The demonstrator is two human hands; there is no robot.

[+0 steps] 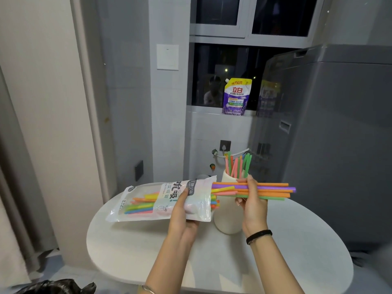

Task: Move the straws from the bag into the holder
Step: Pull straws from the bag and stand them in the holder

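Note:
My left hand [184,217] grips a white plastic straw bag [148,200], held sideways above the table with its open mouth to the right; coloured straws show inside. My right hand [252,200] is closed on a bunch of several straws [271,190], orange, purple and green, held level, their left ends still at the bag's mouth. Behind my hands stands a cream cylindrical holder [228,221] on the table, with several pink, green and orange straws [237,166] upright in it.
The white oval table [212,255] ends close in front of me. A grey washing machine [331,145] stands at the right. A purple detergent pouch [237,96] sits on the window sill. Wall and sockets lie behind the table.

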